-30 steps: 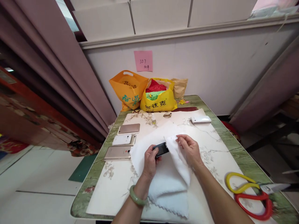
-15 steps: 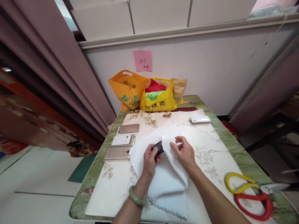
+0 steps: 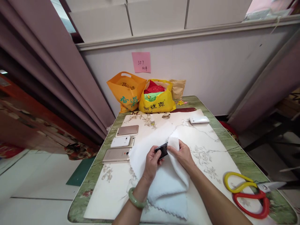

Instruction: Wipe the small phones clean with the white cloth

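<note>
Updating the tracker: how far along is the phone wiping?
Done, possibly: row of phones at the left; can't tell if wiped. In hand: left hand holds the dark phone, right hand presses the white cloth on it. Left, perhaps: the far white phone, lying apart.

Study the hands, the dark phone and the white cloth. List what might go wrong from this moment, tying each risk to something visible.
1. The left hand pinches the dark phone by one end only; the right hand pressing the white cloth on it may push it loose.
2. The white cloth's edge meets the gold phone near the table edge; a tug might drag it off.
3. The scissors lie by the right forearm; a knock could send them over.
</note>
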{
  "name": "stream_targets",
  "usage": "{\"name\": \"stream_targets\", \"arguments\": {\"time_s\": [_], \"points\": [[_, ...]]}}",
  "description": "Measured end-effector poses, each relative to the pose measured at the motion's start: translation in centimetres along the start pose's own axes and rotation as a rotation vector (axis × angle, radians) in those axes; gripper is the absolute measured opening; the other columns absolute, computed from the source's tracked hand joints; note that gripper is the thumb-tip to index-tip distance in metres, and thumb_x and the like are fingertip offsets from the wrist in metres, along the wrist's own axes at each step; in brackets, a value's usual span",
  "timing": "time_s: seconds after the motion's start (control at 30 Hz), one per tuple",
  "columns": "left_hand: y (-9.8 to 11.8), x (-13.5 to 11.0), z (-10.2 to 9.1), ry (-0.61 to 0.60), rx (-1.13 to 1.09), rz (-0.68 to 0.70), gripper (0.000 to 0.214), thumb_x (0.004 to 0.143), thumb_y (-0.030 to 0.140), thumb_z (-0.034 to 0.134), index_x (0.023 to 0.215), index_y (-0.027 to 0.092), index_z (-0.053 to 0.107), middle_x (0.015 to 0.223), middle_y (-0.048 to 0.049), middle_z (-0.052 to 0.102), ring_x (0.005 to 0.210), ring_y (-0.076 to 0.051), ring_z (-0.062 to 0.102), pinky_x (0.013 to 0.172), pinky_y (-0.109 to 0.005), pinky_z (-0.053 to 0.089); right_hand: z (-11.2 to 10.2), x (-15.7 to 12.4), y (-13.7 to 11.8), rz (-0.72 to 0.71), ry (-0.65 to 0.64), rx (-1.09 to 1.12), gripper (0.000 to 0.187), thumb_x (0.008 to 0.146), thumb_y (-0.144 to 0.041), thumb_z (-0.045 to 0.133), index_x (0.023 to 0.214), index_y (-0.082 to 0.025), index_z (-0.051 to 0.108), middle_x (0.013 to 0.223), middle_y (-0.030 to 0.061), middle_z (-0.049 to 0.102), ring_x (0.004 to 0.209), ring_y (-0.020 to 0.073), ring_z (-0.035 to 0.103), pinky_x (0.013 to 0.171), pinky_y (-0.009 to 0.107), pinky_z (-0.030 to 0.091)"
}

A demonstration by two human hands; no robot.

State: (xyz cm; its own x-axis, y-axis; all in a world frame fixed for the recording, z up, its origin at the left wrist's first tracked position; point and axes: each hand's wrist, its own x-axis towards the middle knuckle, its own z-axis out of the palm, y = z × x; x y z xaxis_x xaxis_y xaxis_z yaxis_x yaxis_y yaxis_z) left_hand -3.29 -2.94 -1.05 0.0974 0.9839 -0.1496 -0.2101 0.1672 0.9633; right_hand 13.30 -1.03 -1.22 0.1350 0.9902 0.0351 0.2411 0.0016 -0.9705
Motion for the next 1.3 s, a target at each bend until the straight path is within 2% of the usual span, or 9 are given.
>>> {"name": "stream_targets", "arguments": {"time_s": [0.07, 0.2, 0.4, 0.53, 0.73, 0.93, 1.1, 1.23, 1.3], "points": [[-0.02, -0.06, 0.0, -0.037, 0.004, -0.012, 0.034, 0.08, 0.049, 0.063, 0.093, 0.019, 0.051, 0.056, 0.0034, 0.058, 0.045, -0.006, 0.044, 0.044, -0.016, 0.031, -0.1, 0.08, 0.06, 0.03, 0.005, 0.016, 0.049, 0.069, -0.062, 0.068, 0.085, -0.016, 0.066, 0.074, 0.0022, 0.067, 0.067, 0.0186, 0.056, 0.06, 0.026, 0.042], [-0.05, -0.11, 0.06, -0.069, 0.025, -0.035, 0.036, 0.079, 0.049, 0.064, 0.093, 0.02, 0.049, 0.056, 0.004, 0.057, 0.043, -0.006, 0.044, 0.041, -0.016, 0.029, -0.2, 0.16, 0.25, 0.123, 0.113, -0.02, 0.056, 0.082, -0.067, 0.047, 0.063, -0.016, 0.06, 0.056, 0.0019, 0.057, 0.056, 0.0172, 0.05, 0.051, 0.026, 0.037], [0.24, -0.32, 0.18, -0.059, 0.053, 0.015, 0.032, 0.081, 0.048, 0.062, 0.091, 0.019, 0.051, 0.057, 0.0034, 0.058, 0.045, -0.006, 0.043, 0.044, -0.016, 0.032, -0.06, 0.06, -0.06, -0.022, 0.022, -0.035, 0.043, 0.07, -0.056, 0.069, 0.086, -0.017, 0.066, 0.075, 0.0017, 0.067, 0.069, 0.0185, 0.057, 0.063, 0.026, 0.043], [0.25, -0.58, 0.45, -0.078, 0.097, -0.005, 0.031, 0.079, 0.046, 0.065, 0.087, 0.019, 0.051, 0.057, 0.0041, 0.056, 0.043, -0.005, 0.043, 0.043, -0.016, 0.031, -0.06, 0.2, 0.32, 0.085, 0.15, -0.07, 0.053, 0.084, -0.063, 0.046, 0.061, -0.017, 0.058, 0.054, 0.0013, 0.054, 0.055, 0.0167, 0.049, 0.051, 0.026, 0.036], [-0.06, -0.23, 0.14, -0.079, 0.066, 0.007, 0.033, 0.078, 0.046, 0.065, 0.087, 0.018, 0.051, 0.059, 0.0031, 0.057, 0.047, -0.007, 0.047, 0.043, -0.017, 0.032, -0.04, 0.24, 0.03, -0.027, 0.001, 0.066, 0.051, 0.065, -0.056, 0.073, 0.095, -0.016, 0.065, 0.082, 0.0041, 0.069, 0.073, 0.0208, 0.059, 0.065, 0.028, 0.047], [0.43, -0.6, 0.6, -0.107, 0.104, -0.028, 0.033, 0.075, 0.045, 0.07, 0.084, 0.018, 0.053, 0.057, 0.0048, 0.053, 0.047, -0.008, 0.047, 0.045, -0.018, 0.034, -0.35, 0.26, 0.28, 0.098, 0.15, -0.057, 0.056, 0.084, -0.066, 0.045, 0.061, -0.016, 0.058, 0.053, 0.0022, 0.055, 0.055, 0.0176, 0.05, 0.05, 0.027, 0.035], [0.66, -0.76, 0.67, -0.059, 0.094, -0.001, 0.034, 0.077, 0.047, 0.067, 0.085, 0.018, 0.052, 0.057, 0.0049, 0.053, 0.045, -0.007, 0.045, 0.043, -0.018, 0.031, -0.33, 0.14, -0.03, -0.037, 0.024, -0.023, 0.047, 0.069, -0.058, 0.07, 0.092, -0.017, 0.065, 0.08, 0.003, 0.069, 0.071, 0.0197, 0.059, 0.065, 0.027, 0.045], [0.46, -0.61, 0.59, -0.118, 0.119, -0.02, 0.035, 0.075, 0.047, 0.069, 0.083, 0.018, 0.052, 0.056, 0.0057, 0.052, 0.044, -0.006, 0.043, 0.044, -0.018, 0.033, -0.37, 0.38, 0.48, 0.067, 0.135, -0.111, 0.051, 0.083, -0.063, 0.05, 0.063, -0.017, 0.059, 0.055, 0.0008, 0.056, 0.055, 0.0169, 0.049, 0.052, 0.027, 0.036], [0.41, -0.52, 0.6, -0.115, 0.119, -0.021, 0.035, 0.074, 0.047, 0.07, 0.083, 0.018, 0.052, 0.055, 0.0059, 0.052, 0.044, -0.006, 0.043, 0.044, -0.018, 0.033, -0.38, 0.41, 0.63, 0.067, 0.163, -0.12, 0.054, 0.086, -0.063, 0.043, 0.059, -0.018, 0.055, 0.052, 0.0005, 0.051, 0.053, 0.0161, 0.046, 0.05, 0.027, 0.033]]}}
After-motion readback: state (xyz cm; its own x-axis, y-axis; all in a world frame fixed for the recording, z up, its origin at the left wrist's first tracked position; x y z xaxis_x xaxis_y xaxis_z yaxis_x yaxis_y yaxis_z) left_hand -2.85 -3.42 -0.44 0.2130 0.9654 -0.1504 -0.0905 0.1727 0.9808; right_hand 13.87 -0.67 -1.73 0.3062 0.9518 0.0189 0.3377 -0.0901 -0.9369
